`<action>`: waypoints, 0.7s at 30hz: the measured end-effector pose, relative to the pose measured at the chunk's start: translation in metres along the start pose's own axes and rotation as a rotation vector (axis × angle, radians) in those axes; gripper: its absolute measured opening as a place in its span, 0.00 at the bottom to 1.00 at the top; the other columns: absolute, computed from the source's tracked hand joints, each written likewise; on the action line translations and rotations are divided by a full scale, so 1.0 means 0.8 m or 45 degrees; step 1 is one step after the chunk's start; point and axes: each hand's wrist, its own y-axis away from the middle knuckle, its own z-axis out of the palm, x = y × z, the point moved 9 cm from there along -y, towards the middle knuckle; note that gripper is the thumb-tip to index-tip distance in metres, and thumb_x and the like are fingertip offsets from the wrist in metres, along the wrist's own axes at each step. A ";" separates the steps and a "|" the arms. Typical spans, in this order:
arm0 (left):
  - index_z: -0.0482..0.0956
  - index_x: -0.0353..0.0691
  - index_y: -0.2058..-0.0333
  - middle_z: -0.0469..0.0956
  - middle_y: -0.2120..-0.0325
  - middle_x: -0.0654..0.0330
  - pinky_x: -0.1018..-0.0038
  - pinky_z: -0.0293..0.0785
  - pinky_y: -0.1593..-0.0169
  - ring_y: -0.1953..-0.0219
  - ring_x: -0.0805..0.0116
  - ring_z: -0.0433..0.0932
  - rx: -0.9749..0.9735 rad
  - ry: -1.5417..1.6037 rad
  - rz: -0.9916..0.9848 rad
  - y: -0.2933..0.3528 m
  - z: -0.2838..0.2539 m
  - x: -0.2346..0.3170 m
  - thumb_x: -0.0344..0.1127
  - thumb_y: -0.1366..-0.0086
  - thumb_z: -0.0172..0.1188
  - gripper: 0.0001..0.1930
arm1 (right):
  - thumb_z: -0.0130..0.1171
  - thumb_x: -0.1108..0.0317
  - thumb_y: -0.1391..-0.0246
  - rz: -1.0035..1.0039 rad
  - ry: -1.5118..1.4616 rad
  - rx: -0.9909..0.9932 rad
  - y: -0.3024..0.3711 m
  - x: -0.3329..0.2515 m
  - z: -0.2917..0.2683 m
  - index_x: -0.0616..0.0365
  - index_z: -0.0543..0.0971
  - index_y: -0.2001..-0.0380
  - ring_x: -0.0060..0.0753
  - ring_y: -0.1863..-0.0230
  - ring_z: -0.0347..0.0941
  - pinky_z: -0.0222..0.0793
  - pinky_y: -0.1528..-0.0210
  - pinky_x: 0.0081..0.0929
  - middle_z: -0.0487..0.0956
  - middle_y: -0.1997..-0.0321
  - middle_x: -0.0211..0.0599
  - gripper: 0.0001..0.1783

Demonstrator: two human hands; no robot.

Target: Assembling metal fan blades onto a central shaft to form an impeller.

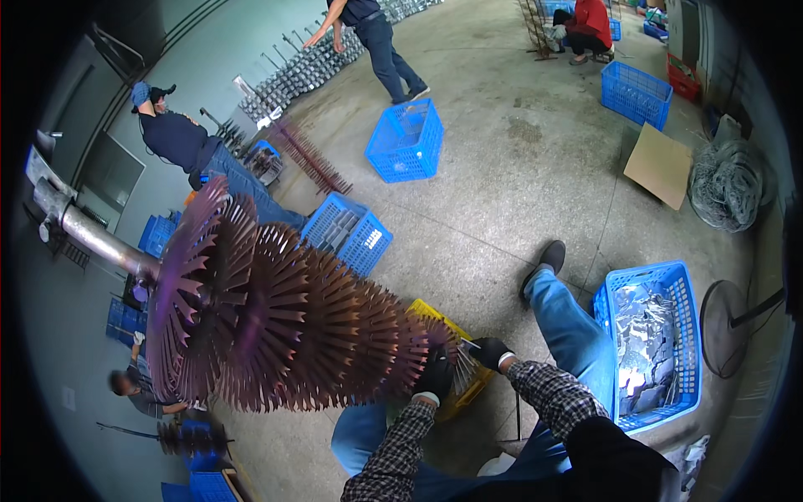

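Note:
A long rack of fanned brown-purple metal prongs [309,322] reaches from the upper left down to my hands. My left hand [433,376], in a black glove, is closed against its near end; what the fingers grip there is hidden. Just right of it, my right hand [492,354], also gloved, is closed on a thin silvery metal piece [470,342] pointing at the rack's end. Pale metal strips [462,372] fan out between the two hands. Below them stands a yellow crate [431,311], partly covered by the rack and my hands.
A metal pipe [109,241] carries the rack at the left. By my right leg, a blue crate [693,335] holds flat shiny metal pieces. Other blue crates [406,142] stand on the floor, near cardboard [659,166] and bundled wire [726,186]. Several people work farther off.

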 end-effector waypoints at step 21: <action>0.77 0.45 0.46 0.79 0.53 0.54 0.54 0.77 0.61 0.62 0.48 0.80 -0.099 0.046 -0.174 -0.016 -0.017 0.010 0.39 0.33 0.50 0.18 | 0.52 0.57 0.39 -0.110 0.061 0.072 0.000 -0.008 -0.004 0.56 0.82 0.57 0.56 0.60 0.78 0.72 0.56 0.42 0.83 0.59 0.48 0.18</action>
